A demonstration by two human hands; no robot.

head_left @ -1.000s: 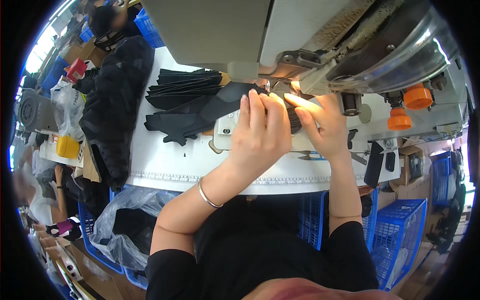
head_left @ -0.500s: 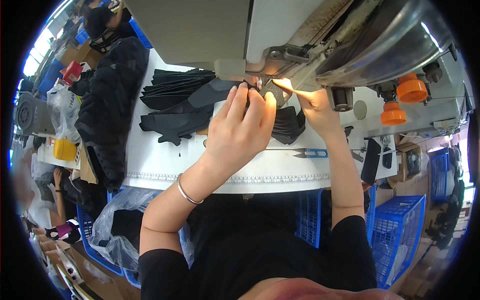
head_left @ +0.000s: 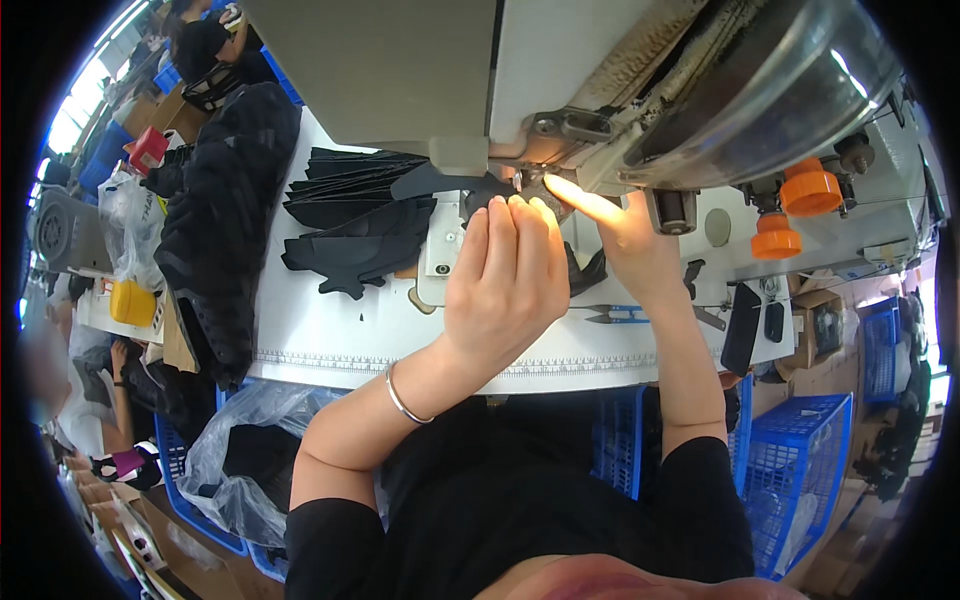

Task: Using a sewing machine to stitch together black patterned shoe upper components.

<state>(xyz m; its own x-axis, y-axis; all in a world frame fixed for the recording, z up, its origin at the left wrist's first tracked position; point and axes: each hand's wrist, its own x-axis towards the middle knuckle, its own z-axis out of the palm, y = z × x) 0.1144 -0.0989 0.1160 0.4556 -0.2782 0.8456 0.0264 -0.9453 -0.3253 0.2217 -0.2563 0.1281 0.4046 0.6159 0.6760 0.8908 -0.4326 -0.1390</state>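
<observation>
A sewing machine [head_left: 400, 70] stands over the white table [head_left: 310, 330], its lamp lighting the needle area. My left hand [head_left: 505, 285], with a silver bangle on the wrist, lies with fingers stretched side by side on a dark fabric piece [head_left: 450, 182] at the needle. To its right, my right hand [head_left: 635, 245] reaches in with the index finger extended beside the presser foot [head_left: 520, 178]; its other fingers are mostly hidden. Left of the machine lie fanned black cut pieces [head_left: 345, 190] and a loose stack of them [head_left: 355, 245]. More black fabric [head_left: 587, 268] sits between my hands.
Blue thread snips [head_left: 622, 314] lie by my right forearm. Orange knobs [head_left: 808, 187] hang at the machine's right. A ruler strip [head_left: 480, 368] follows the table's front edge. Dark fabric [head_left: 225, 230] heaps at left; blue crates [head_left: 795, 470] stand below. Other people work at far left.
My left hand has shifted right and slightly nearer, uncovering the metal plate. My right index finger has straightened toward the needle. The fabric under my hands has turned.
</observation>
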